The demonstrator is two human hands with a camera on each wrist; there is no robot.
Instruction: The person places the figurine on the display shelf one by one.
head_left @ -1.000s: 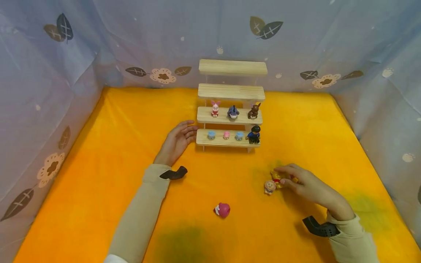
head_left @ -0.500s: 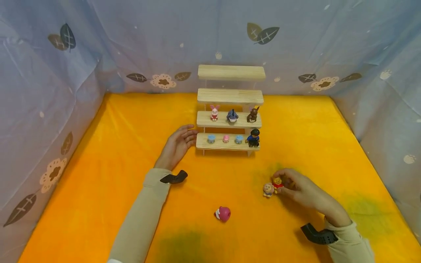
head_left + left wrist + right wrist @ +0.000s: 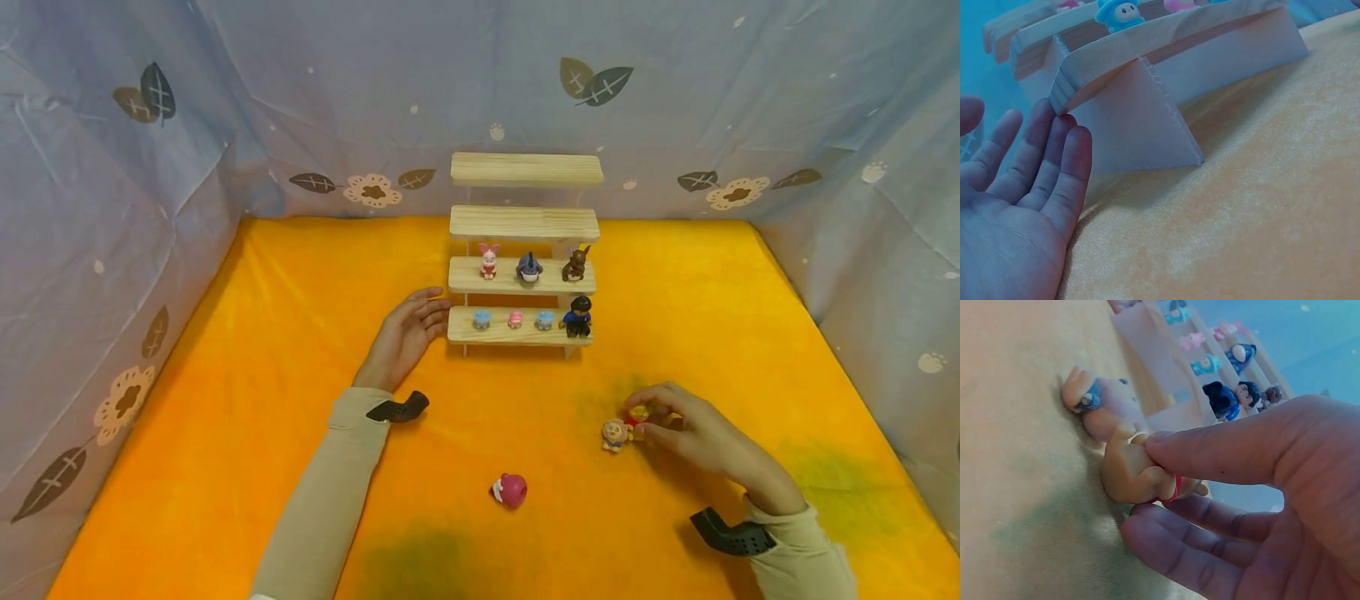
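My right hand [image 3: 701,437] pinches a small yellow bear figurine [image 3: 637,418] in a red shirt between thumb and fingers, low over the cloth. In the right wrist view the figurine [image 3: 1135,472] is tipped over, its head partly hidden by the fingers. A pale pinkish-beige figurine [image 3: 614,433] with a blue patch stands right beside it. My left hand [image 3: 405,337] lies palm up at the left end of a tiered wooden shelf [image 3: 525,169]. Its relaxed fingertips touch the lowest board's [image 3: 1104,65] end in the left wrist view.
On the lowest tier stand two blue figurines [image 3: 482,319], a pink one [image 3: 515,319] and a dark-haired doll [image 3: 577,317]. The tier above bears a pink pig [image 3: 488,262], a grey-blue donkey [image 3: 529,267] and a brown figurine [image 3: 575,263]. A magenta figurine [image 3: 513,491] lies in front on the orange cloth [image 3: 300,275].
The bear figurine has turned in my right hand's fingers, its red shirt now facing the head camera more. My left hand keeps its place by the shelf. The head view has tilted slightly up.
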